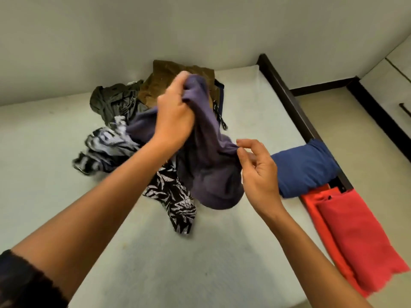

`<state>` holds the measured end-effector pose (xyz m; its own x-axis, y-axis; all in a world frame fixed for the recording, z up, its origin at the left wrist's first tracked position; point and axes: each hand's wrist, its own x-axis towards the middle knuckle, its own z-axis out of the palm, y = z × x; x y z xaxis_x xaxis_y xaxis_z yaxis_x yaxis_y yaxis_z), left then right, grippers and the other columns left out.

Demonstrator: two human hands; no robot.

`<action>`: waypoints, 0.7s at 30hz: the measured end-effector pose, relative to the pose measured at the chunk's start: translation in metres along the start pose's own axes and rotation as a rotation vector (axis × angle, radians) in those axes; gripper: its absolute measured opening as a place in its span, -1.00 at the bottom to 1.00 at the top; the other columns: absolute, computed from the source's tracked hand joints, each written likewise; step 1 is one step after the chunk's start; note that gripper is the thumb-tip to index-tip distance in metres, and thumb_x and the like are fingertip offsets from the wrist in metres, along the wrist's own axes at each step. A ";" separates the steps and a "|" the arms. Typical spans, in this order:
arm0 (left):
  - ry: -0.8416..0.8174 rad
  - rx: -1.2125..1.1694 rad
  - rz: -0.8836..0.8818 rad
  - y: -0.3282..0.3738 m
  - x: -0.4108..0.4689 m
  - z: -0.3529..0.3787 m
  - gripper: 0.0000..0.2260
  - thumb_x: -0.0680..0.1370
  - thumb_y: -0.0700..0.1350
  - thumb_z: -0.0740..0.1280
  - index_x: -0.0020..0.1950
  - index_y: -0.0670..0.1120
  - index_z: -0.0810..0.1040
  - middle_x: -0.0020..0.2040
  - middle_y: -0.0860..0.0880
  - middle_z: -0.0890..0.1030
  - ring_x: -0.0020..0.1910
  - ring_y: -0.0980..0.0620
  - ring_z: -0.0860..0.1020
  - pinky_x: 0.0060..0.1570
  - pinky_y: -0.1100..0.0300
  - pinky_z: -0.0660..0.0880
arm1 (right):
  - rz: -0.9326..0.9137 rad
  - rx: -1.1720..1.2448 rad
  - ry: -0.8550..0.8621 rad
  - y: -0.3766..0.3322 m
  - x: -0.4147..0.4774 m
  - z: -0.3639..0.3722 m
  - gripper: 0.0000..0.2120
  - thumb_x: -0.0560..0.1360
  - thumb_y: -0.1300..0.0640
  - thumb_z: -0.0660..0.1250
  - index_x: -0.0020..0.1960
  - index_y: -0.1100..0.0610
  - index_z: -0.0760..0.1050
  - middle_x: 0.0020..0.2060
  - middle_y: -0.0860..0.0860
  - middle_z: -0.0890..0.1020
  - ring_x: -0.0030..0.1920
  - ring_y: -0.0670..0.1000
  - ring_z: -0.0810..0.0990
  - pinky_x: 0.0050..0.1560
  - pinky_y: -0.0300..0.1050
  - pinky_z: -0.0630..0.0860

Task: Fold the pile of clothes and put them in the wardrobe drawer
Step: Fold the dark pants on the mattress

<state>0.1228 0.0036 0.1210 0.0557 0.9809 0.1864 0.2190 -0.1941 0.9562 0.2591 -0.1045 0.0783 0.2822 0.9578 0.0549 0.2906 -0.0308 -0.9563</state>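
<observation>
- Our left hand (pixel 175 116) grips the crumpled purple garment (pixel 209 165) above the pile (pixel 124 130) on the mattress (pixel 155 252).
- Our right hand (pixel 258 172) pinches its edge.
- We count two folded pieces: one blue (pixel 304 167), one red (pixel 355 238).

Red cloth (pixel 364 247) cut off right; striped garment (pixel 104 147) blurred.

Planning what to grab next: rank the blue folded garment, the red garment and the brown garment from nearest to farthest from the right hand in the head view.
From the right hand:
1. Blue folded garment, just to its right.
2. Red garment, lower right at the bed edge.
3. Brown garment, at the back of the pile, beyond the left hand.
</observation>
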 end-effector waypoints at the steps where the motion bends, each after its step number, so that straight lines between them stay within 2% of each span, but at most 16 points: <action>1: -0.040 0.038 0.070 0.016 -0.006 0.007 -0.71 0.47 -0.23 0.05 0.09 -0.24 0.46 -0.07 -0.20 0.58 -0.04 -0.15 0.57 -0.05 -0.01 0.52 | 0.022 0.052 -0.006 -0.004 0.002 -0.003 -0.84 0.57 0.16 0.24 0.01 -0.11 0.43 0.00 0.10 0.57 -0.10 -0.09 0.52 -0.10 -0.11 0.46; 2: -0.082 0.056 0.132 0.036 -0.014 0.014 -0.72 0.45 -0.25 0.06 0.06 -0.26 0.46 -0.11 -0.24 0.56 -0.09 -0.14 0.56 -0.16 -0.03 0.49 | 0.025 0.094 -0.043 -0.013 0.005 -0.011 -0.77 0.54 0.16 0.29 0.08 -0.14 0.39 0.11 0.07 0.54 -0.01 -0.09 0.53 -0.05 -0.10 0.48; 3: -0.115 0.067 0.177 0.048 -0.021 0.019 -0.76 0.45 -0.28 0.06 0.01 -0.27 0.45 -0.15 -0.25 0.55 -0.17 -0.09 0.55 -0.19 -0.01 0.53 | 0.020 0.127 -0.117 -0.021 0.008 -0.016 -0.61 0.49 0.14 0.35 0.22 -0.16 0.32 0.21 -0.01 0.47 0.11 -0.14 0.51 0.02 -0.12 0.51; 5: -0.134 0.071 0.236 0.077 -0.026 0.028 -0.81 0.45 -0.32 0.05 -0.07 -0.23 0.44 -0.25 -0.17 0.52 -0.27 0.07 0.48 -0.26 0.11 0.46 | 0.028 0.176 -0.249 -0.032 0.014 -0.026 -0.29 0.45 0.12 0.40 0.44 -0.15 0.07 0.29 -0.16 0.35 0.16 -0.38 0.43 0.10 -0.36 0.45; 6: -0.122 0.060 0.251 0.090 -0.026 0.029 -0.81 0.45 -0.32 0.05 -0.09 -0.18 0.43 -0.27 -0.13 0.50 -0.28 0.11 0.44 -0.28 0.15 0.43 | 0.038 0.179 -0.291 -0.034 0.015 -0.027 -0.23 0.44 0.11 0.41 0.47 -0.12 0.01 0.29 -0.20 0.33 0.14 -0.45 0.40 0.09 -0.47 0.40; 7: -0.105 0.049 0.273 0.111 -0.025 0.031 -0.81 0.44 -0.31 0.05 -0.10 -0.15 0.42 -0.28 -0.13 0.49 -0.28 0.09 0.44 -0.27 0.15 0.41 | 0.033 0.144 -0.311 -0.036 0.015 -0.030 -0.21 0.42 0.05 0.43 0.47 -0.13 0.02 0.32 -0.19 0.33 0.19 -0.42 0.38 0.12 -0.46 0.37; 9: -0.079 0.042 0.326 0.148 -0.021 0.030 -0.79 0.44 -0.33 0.06 -0.09 -0.17 0.46 -0.23 -0.22 0.55 -0.25 -0.04 0.52 -0.22 0.03 0.48 | 0.082 -0.010 -0.324 -0.031 0.012 -0.031 -0.14 0.30 -0.17 0.48 0.45 -0.18 0.08 0.37 -0.10 0.35 0.35 -0.12 0.36 0.28 -0.14 0.40; 10: -0.075 0.037 0.347 0.165 -0.019 0.030 -0.78 0.46 -0.35 0.07 -0.07 -0.17 0.48 -0.17 -0.26 0.57 -0.19 -0.13 0.56 -0.17 -0.05 0.52 | 0.122 -0.050 -0.325 -0.027 0.009 -0.033 -0.16 0.26 -0.25 0.48 0.43 -0.18 0.16 0.34 -0.06 0.39 0.34 -0.01 0.38 0.28 0.04 0.41; 12: -0.067 0.018 0.381 0.193 -0.017 0.030 -0.76 0.50 -0.36 0.08 -0.06 -0.12 0.47 -0.10 -0.28 0.58 -0.11 -0.19 0.56 -0.10 -0.14 0.53 | 0.216 0.051 -0.282 -0.038 0.009 -0.042 -0.45 0.38 -0.20 0.41 0.31 -0.09 0.37 0.21 0.00 0.54 0.23 0.07 0.50 0.24 0.16 0.44; 13: -0.050 0.021 0.400 0.204 -0.017 0.029 -0.77 0.50 -0.38 0.08 -0.04 -0.13 0.47 -0.12 -0.25 0.58 -0.11 -0.14 0.57 -0.10 -0.09 0.54 | 0.287 0.129 -0.207 -0.050 0.013 -0.050 -0.60 0.48 -0.13 0.32 0.26 -0.02 0.43 0.15 0.03 0.57 0.18 0.09 0.53 0.24 0.15 0.44; 15: -0.043 0.127 0.420 0.222 -0.016 0.027 -0.72 0.46 -0.44 0.14 0.07 -0.17 0.45 -0.14 -0.05 0.57 -0.15 0.14 0.56 -0.17 0.27 0.52 | 0.417 0.308 -0.042 -0.091 0.026 -0.080 -0.72 0.60 -0.02 0.16 0.21 0.09 0.47 0.09 0.09 0.59 0.11 0.12 0.55 0.19 0.10 0.47; 16: -0.089 0.218 0.374 0.226 -0.017 0.024 -0.61 0.42 -0.44 0.19 0.20 -0.17 0.40 -0.05 -0.01 0.55 -0.04 0.16 0.54 -0.12 0.36 0.49 | 0.438 0.412 0.007 -0.114 0.034 -0.098 -0.74 0.61 -0.01 0.13 0.15 0.10 0.49 0.05 0.11 0.61 0.05 0.13 0.58 0.12 0.11 0.50; 18: -0.302 0.370 0.220 0.226 -0.020 0.021 -0.25 0.30 -0.33 0.32 0.46 -0.10 0.15 0.27 -0.11 0.41 0.26 -0.03 0.42 0.18 0.22 0.44 | 0.406 0.571 0.053 -0.161 0.047 -0.138 -0.71 0.60 -0.05 0.13 0.08 0.11 0.51 -0.07 0.11 0.64 -0.08 0.13 0.63 -0.08 0.15 0.57; 19: -0.401 0.407 0.165 0.229 -0.026 0.023 -0.09 0.25 -0.23 0.39 0.52 -0.08 0.01 0.39 -0.15 0.28 0.37 -0.07 0.31 0.31 0.16 0.36 | 0.366 0.631 0.047 -0.185 0.052 -0.159 -0.68 0.61 -0.07 0.11 0.10 0.13 0.50 -0.12 0.09 0.65 -0.15 0.11 0.64 -0.21 0.12 0.59; 20: -0.459 0.427 0.166 0.232 -0.034 0.029 0.02 0.18 -0.10 0.45 0.53 -0.10 -0.04 0.44 -0.15 0.18 0.42 -0.07 0.22 0.37 0.15 0.27 | 0.330 0.679 0.017 -0.208 0.056 -0.177 -0.66 0.61 -0.06 0.08 0.11 0.15 0.50 -0.19 0.07 0.67 -0.22 0.07 0.65 -0.32 0.06 0.60; 21: -0.477 0.426 0.201 0.241 -0.043 0.038 0.07 0.11 0.03 0.50 0.51 -0.12 0.03 0.45 -0.15 0.18 0.43 -0.04 0.19 0.39 0.15 0.23 | 0.284 0.720 -0.037 -0.234 0.055 -0.196 -0.67 0.62 -0.05 0.06 0.06 0.14 0.49 -0.25 0.04 0.67 -0.29 0.03 0.65 -0.40 -0.02 0.59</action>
<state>0.2104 -0.0857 0.3346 0.5382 0.8315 0.1377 0.5195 -0.4559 0.7227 0.3864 -0.1004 0.3612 0.2227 0.9502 -0.2181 -0.4580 -0.0955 -0.8838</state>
